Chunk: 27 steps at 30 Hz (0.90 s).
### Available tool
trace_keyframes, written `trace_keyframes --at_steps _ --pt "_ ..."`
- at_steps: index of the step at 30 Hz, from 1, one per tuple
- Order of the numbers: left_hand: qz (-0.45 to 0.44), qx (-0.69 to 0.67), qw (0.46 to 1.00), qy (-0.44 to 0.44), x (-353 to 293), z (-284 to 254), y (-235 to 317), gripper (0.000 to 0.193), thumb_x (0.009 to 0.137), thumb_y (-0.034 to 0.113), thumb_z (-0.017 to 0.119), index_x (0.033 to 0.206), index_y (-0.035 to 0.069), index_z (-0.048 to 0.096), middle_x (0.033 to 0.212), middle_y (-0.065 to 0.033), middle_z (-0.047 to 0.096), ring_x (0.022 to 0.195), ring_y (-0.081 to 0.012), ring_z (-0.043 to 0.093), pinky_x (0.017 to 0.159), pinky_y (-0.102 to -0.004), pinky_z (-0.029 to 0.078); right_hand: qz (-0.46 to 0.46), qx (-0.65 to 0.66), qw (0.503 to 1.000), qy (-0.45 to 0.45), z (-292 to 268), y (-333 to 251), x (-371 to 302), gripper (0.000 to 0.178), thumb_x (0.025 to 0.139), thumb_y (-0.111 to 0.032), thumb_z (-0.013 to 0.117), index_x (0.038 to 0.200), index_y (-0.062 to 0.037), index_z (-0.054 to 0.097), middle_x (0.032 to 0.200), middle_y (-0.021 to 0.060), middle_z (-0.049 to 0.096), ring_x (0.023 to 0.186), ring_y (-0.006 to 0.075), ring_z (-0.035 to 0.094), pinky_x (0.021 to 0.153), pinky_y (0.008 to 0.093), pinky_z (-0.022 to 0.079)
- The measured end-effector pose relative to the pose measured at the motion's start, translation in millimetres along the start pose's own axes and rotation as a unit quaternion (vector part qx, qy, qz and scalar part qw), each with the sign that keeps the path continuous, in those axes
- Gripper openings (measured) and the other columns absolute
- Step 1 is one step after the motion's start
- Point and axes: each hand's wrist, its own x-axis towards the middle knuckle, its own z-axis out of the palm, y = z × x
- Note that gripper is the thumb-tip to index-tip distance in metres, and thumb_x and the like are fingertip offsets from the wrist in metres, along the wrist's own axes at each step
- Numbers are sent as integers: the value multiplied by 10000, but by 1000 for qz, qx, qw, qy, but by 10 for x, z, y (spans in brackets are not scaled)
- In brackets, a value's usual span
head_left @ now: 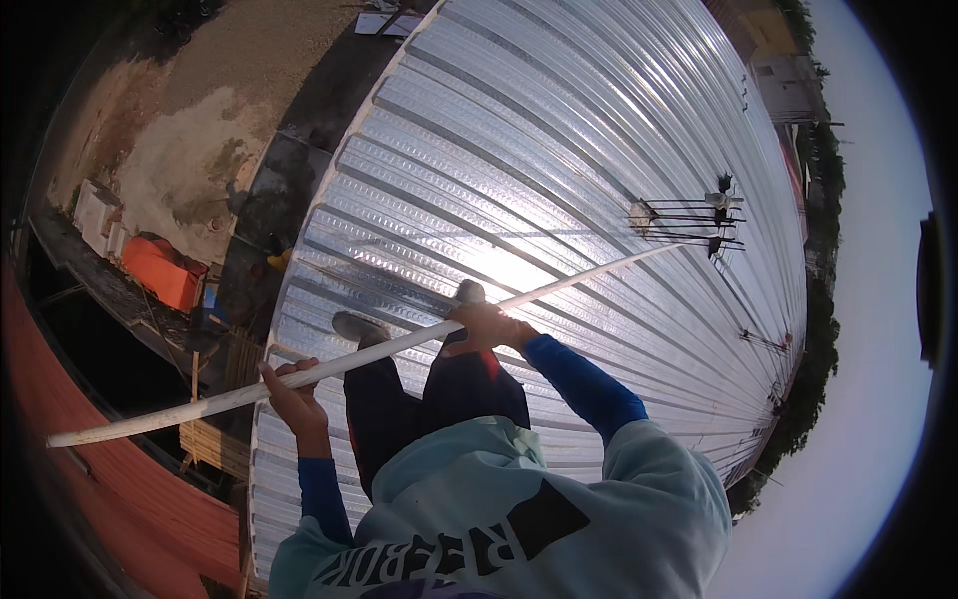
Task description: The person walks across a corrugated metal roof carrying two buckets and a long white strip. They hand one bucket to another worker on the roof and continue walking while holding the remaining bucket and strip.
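A long white pole (389, 346), which looks like a pipe, runs slantwise across in front of me from the lower left toward the upper right. My left hand (296, 399) is closed around its lower left part, near the roof's edge. Farther along the pole, my right hand (486, 327) grips it from above, in front of my knees. Blue sleeves cover both forearms. Under my shoes lies a shiny ribbed metal roof sheet (439, 130). The pole's far end reaches close to some protruding bars.
Dark bars (689, 218) stick up through the roof at the right, with more beyond. The roof's left edge (339, 150) drops to ground level. Below are an orange cover (162, 272), a bamboo or wood structure (215, 446) and a reddish roof (130, 509). Trees line the far right.
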Motion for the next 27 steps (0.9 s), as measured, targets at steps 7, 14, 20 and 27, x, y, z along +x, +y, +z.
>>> trace_keyframes --at_steps 7,14,20,27 --pt "54 14 998 22 274 -103 1006 491 931 527 515 735 78 529 632 -150 627 634 -257 671 607 -372 551 137 -159 972 108 232 1213 -205 449 759 -510 695 732 -65 641 677 171 648 654 363 658 620 449 541" --pt "82 -26 989 124 850 -335 1287 508 895 511 585 686 51 521 539 -123 550 491 -255 613 507 -401 555 77 -195 977 -30 -139 580 -174 395 804 -454 658 731 -67 685 730 175 661 701 371 660 646 458 536" --pt "120 -45 980 150 1327 -55 1902 500 889 502 598 697 47 519 533 -110 537 455 -239 577 468 -397 554 125 -187 968 -112 -675 27 74 396 807 -410 655 830 -16 691 824 206 675 813 383 664 737 467 530" --pt "138 -30 969 202 1863 483 1813 519 874 465 624 889 -48 550 621 -148 583 476 -271 624 430 -392 554 14 -190 978 -87 -1494 -261 -153 350 856 -345 614 871 3 651 784 226 638 761 407 656 700 491 533"
